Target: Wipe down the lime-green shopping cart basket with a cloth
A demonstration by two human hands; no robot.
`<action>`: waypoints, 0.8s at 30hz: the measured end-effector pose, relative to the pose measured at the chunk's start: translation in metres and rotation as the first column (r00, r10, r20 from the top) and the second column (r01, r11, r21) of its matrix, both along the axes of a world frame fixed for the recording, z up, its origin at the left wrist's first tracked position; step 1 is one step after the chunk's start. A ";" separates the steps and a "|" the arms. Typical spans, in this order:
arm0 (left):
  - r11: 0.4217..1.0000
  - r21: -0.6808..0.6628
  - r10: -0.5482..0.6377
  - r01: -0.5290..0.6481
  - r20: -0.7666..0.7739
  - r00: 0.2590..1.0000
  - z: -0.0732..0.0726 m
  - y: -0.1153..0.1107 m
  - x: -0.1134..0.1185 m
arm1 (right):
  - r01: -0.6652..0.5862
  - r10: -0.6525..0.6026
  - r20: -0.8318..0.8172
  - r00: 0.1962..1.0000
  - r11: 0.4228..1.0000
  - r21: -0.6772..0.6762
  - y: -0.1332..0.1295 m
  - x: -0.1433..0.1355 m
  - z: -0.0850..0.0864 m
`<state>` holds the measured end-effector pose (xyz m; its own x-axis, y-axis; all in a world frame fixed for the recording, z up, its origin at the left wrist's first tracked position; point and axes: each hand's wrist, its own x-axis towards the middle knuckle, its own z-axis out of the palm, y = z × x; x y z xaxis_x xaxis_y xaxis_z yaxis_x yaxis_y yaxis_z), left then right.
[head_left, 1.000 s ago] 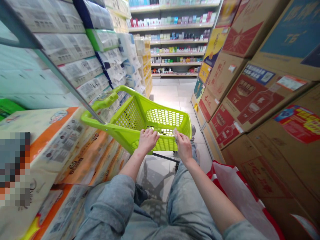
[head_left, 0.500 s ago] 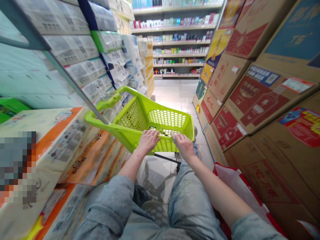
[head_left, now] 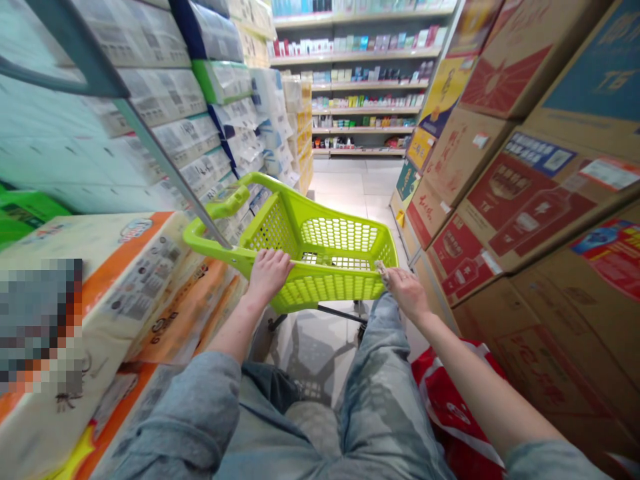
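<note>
A lime-green plastic shopping cart [head_left: 330,283] stands across the aisle in front of me, with mesh sides and a grey metal pole rising from its handle end. My left hand [head_left: 270,272] is closed over the near rim, towards the handle end, with its fingertips hidden inside. At the other end of that rim, my right hand [head_left: 407,292] pinches a small crumpled greyish cloth [head_left: 381,269] against the cart's corner. No goods show inside the basket, though part of its floor is hidden by the near side.
Large cartons [head_left: 530,193] are stacked along the right. Wrapped paper packs [head_left: 160,267] are piled on the left. Shelves of small boxes [head_left: 365,87] close off the far end of the tiled aisle [head_left: 355,183]. A red-and-white bag [head_left: 450,400] lies by my right leg.
My left hand has slid left along the rim towards the handle end. My right hand, with the cloth, has moved right to the far corner. More of the red bag shows.
</note>
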<state>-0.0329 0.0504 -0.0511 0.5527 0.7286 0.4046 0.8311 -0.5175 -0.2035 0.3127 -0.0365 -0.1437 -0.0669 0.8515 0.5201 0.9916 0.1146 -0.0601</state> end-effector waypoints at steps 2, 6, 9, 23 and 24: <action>1.000 0.007 0.006 -0.006 -0.004 1.000 -0.001 -0.001 0.004 | -0.017 0.017 0.017 1.000 1.000 0.004 0.001 0.007 0.001; 1.000 0.012 0.011 -0.010 -0.008 1.000 -0.002 0.000 0.007 | -0.057 0.057 0.025 0.998 0.998 0.024 0.010 0.006 0.005; 0.999 0.028 0.025 -0.024 -0.029 0.999 -0.002 0.001 0.005 | -0.120 0.120 -0.006 0.993 0.992 0.031 0.019 -0.002 0.005; 0.999 -0.016 0.048 -0.048 0.017 0.999 0.000 -0.006 0.009 | -0.251 0.252 0.118 0.961 0.968 -0.021 0.071 -0.133 0.031; 0.999 -0.014 0.048 -0.048 0.021 0.999 0.000 -0.005 0.008 | -0.249 0.250 0.117 0.961 0.968 -0.021 0.073 -0.139 0.033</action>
